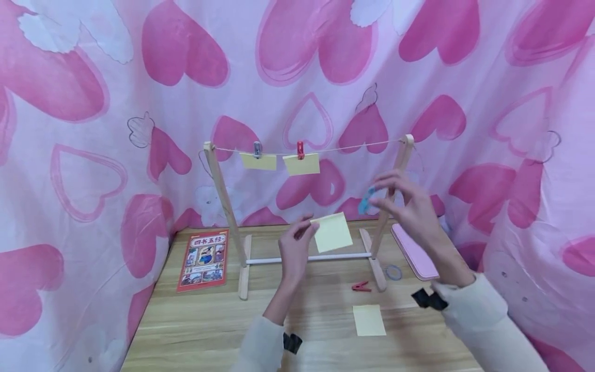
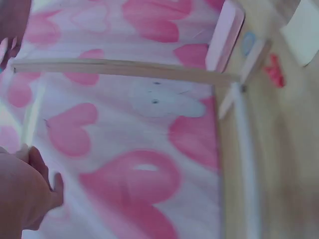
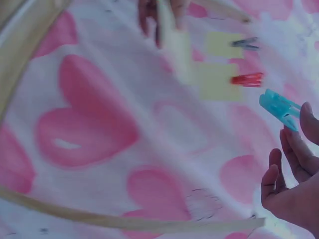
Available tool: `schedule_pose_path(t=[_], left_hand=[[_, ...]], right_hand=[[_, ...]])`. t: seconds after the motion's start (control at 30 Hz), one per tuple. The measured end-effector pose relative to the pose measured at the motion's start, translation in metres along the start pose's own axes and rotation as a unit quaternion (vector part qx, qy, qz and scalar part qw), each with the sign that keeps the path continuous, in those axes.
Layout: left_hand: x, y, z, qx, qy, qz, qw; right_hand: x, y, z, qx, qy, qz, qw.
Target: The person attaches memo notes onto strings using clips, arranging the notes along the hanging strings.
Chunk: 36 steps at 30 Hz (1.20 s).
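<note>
My left hand [image 1: 295, 248] pinches a yellow sticky note [image 1: 333, 232] by its left edge, in front of a wooden stand with a string [image 1: 358, 146]. To the right, my right hand [image 1: 411, 206] holds a light blue clothespin [image 3: 280, 107] between thumb and fingers, near the stand's right post [image 1: 403, 155]. Two yellow notes hang from the string, the left one [image 1: 259, 162] by a grey clothespin [image 1: 257, 150] and the other [image 1: 302, 165] by a red clothespin [image 1: 300, 150].
On the wooden table lie a red clothespin [image 1: 361, 287], another yellow note [image 1: 369, 320], a bluish ring [image 1: 393, 272] and a pink case [image 1: 415, 251]. A red booklet [image 1: 203, 260] is at the left. A white rod [image 1: 265, 261] joins the stand's feet.
</note>
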State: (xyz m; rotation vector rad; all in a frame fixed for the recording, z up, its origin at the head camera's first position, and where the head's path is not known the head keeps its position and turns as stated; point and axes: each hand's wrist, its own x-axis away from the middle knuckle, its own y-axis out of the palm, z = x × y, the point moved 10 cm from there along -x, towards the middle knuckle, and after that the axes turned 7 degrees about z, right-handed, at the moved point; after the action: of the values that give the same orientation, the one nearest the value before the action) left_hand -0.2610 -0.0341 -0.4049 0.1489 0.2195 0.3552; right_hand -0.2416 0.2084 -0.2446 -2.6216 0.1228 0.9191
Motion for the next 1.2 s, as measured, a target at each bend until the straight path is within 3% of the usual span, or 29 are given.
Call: schedule_pose_path(t=[0.23,0.4,0.77,1.0,1.2], left_hand=[[-0.027,0.035,0.062,-0.053,0.067,-0.006,0.9963],[-0.044,0.054,0.087,-0.058,0.075,-0.023,0.9952],[-0.063,0.068,0.104,-0.035,0.048,-0.045,0.9972],[-0.069,0.071,0.107,-0.049,0.044,-0.038,0.9971],[-0.069,0.071,0.104,-0.039,0.043,-0.024,0.9980]], right_hand=[[-0.067,-0.005,-0.030,0.002,-0.004,0.000,1.0000],[-0.101,0.003,-0.028,0.001,0.014,-0.010,0.9999],[-0.131,0.017,-0.020,-0.042,0.017,-0.016,0.9988],[-0.144,0.018,-0.018,-0.007,0.023,-0.011,0.9997],[-0.147,0.031,-0.012,0.027,0.020,-0.040,0.9986]])
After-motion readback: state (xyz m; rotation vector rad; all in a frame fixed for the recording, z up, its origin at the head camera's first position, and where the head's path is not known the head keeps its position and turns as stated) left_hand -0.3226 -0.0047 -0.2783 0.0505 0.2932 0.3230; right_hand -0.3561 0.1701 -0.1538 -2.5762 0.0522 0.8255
